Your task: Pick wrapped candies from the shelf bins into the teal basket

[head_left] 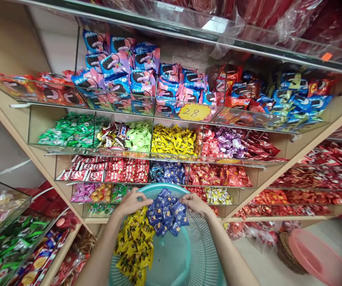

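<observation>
A teal plastic basket [205, 254] is in front of me, below the shelves. Dark blue wrapped candies [166, 214] lie in a pile at its far side, and yellow wrapped candies [135, 242] are heaped along its left. My left hand [133, 202] is over the left far rim, thumb and forefinger curled together at the edge of the blue pile; what they pinch, if anything, is too small to make out. At the pile's right edge, my right hand [194, 203] has its fingers closed on a blue candy packet [179, 207].
Glass-fronted shelves [123, 153] hold candies sorted by colour, with blue-and-pink snack packs [144, 59] higher up. A yellow price tag [195, 112] reads 28. More candy bins [10, 246] stand at left. A pink basket [316, 254] is on the floor at right.
</observation>
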The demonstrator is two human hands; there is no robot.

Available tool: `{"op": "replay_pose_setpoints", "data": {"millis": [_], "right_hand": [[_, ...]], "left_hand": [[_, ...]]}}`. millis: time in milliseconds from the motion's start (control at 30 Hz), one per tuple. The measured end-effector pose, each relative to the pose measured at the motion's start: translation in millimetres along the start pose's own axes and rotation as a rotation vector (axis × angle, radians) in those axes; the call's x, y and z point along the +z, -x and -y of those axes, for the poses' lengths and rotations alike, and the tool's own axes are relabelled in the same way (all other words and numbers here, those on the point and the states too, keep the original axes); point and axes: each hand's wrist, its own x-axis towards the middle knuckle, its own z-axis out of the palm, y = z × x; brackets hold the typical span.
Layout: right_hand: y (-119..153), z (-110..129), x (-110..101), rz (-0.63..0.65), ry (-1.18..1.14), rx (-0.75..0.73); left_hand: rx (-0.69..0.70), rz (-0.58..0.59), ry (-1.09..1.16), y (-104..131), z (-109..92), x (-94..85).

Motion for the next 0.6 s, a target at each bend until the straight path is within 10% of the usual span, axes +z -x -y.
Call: {"op": "replay_pose_setpoints", "data": {"millis": [600], "right_hand": [[-9.6,-17.3,10.4,-0.221,0.11,0.093]], "left_hand": [[0.019,-0.003,-0.038,3.0,-2.0,-0.9]]}}
